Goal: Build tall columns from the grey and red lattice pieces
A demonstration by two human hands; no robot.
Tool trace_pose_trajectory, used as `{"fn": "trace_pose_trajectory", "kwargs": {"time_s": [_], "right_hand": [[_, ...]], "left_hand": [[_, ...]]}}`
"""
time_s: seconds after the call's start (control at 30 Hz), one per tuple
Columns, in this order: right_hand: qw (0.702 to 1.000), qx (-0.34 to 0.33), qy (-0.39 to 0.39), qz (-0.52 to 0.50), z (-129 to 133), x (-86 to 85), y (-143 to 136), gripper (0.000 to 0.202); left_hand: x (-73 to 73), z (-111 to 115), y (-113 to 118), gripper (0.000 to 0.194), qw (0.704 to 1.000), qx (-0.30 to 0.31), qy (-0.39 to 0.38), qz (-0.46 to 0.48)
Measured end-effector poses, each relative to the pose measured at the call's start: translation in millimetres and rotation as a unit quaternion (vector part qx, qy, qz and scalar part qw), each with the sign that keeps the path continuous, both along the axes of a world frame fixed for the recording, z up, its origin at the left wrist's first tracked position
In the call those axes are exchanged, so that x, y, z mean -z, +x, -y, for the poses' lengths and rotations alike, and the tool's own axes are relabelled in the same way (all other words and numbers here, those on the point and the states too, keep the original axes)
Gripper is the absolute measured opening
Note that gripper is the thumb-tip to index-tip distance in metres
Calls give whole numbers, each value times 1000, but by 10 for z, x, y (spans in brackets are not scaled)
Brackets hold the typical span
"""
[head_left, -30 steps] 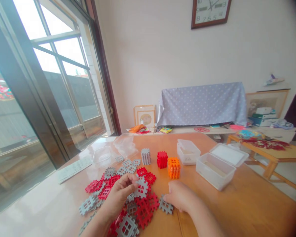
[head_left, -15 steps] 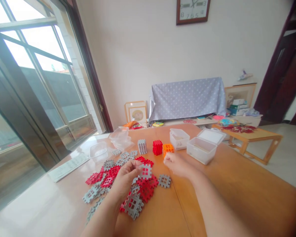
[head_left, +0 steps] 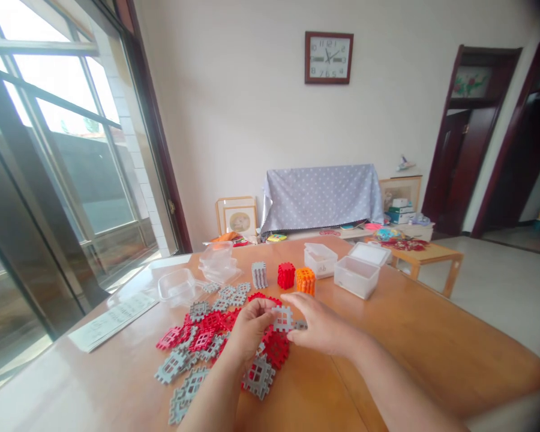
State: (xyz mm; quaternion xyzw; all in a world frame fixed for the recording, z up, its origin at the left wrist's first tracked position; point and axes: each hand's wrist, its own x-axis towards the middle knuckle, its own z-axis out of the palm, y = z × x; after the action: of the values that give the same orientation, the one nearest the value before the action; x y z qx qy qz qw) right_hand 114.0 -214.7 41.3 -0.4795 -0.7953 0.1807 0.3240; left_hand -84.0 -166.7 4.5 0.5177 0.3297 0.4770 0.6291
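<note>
Between the thumb and fingers of my left hand [head_left: 251, 327] is a light grey square building tile [head_left: 282, 318] with notched edges and a window-like centre. My right hand [head_left: 320, 324] is at the tile's right side, thumb and fingers spread around it, holding nothing I can see. Below and left of the hands lies a loose pile of red tiles [head_left: 202, 339] and grey tiles [head_left: 259, 377], several of each. Beyond the hands stand three neat stacks in a row: a grey stack [head_left: 260, 275], a red stack [head_left: 286, 276] and an orange stack [head_left: 305, 281].
Behind the stacks stand a lidded clear box [head_left: 320, 261] and a box with its lid tipped back [head_left: 356, 281]. At the left are a clear tray [head_left: 178, 288], crumpled clear plastic [head_left: 218, 264] and a printed sheet [head_left: 112, 321]. All rest on a wooden table [head_left: 414, 336].
My right hand has drawn back from beside the orange stack to the tile and opened. My left hand still holds the grey tile. The view has tilted up and turned right.
</note>
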Motion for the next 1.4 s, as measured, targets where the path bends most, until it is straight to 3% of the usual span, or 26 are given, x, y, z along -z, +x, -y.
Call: {"fn": "trace_pose_trajectory", "kwargs": {"time_s": [0.2,0.33,0.4,0.53,0.6,0.7,0.8,1.07,1.4], "right_hand": [[999,33,-2,14,23,49,-107,51],[997,78,-4,16,-66,113,74,47],[994,101,-16,34,-107,172,188,44],[991,107,-52,65,-141,313,319,40],[989,95,-75,90,-142,382,335,37],[986,91,-98,103,-152,473,342,47],[987,91,-94,90,-174,533,349,54],[990,78,-79,87,-213,573,315,39],[991,75,-89,72,-193,565,440,41]], "left_hand": [[11,-13,25,38,1000,3,8,-7],[28,-11,1,22,986,-38,106,-120],[24,7,-17,15,956,-58,178,-227],[-31,91,-37,12,857,-62,295,-418],[-71,140,-37,11,817,-50,310,-484],[-119,189,-35,9,784,-39,307,-539],[-134,198,-38,10,777,-38,299,-553],[-128,169,-62,14,777,-32,301,-552],[-158,163,-111,23,777,-31,286,-560]]}}
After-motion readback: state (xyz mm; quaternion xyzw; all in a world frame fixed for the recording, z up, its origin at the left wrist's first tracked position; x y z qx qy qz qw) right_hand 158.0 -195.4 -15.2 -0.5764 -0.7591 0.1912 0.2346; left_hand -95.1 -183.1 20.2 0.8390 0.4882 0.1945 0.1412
